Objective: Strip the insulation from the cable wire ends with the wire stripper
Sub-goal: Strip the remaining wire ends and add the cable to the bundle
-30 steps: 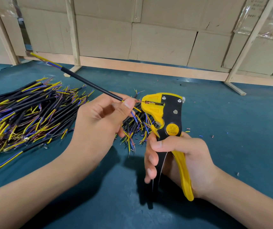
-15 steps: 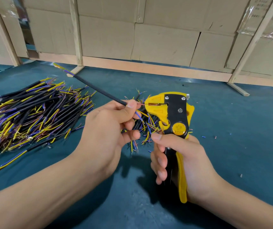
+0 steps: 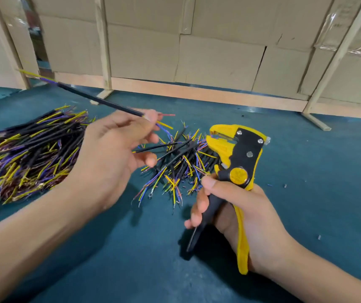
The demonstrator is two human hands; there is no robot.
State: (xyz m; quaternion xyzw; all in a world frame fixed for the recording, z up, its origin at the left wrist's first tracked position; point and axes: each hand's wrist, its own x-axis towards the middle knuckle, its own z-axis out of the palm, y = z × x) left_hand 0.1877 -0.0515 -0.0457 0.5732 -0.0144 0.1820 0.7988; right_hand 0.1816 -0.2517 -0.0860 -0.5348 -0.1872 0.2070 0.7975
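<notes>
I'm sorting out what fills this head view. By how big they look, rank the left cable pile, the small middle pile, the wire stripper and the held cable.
1. Left cable pile
2. Wire stripper and small middle pile: too alike to rank
3. Held cable, long but thinnest

Head view, forward-down (close over hands (image 3: 114,158))

Open teal bench (image 3: 306,171) from about 1 to 5 o'clock, just tiny insulation scraps (image 3: 285,186) there. The big cable pile (image 3: 28,154) hogs 9 to 10 o'clock, and a smaller loose tangle (image 3: 179,169) sits dead centre between both hands. Cardboard wall (image 3: 218,57) with wooden struts (image 3: 104,47) closes off 12 o'clock.
</notes>
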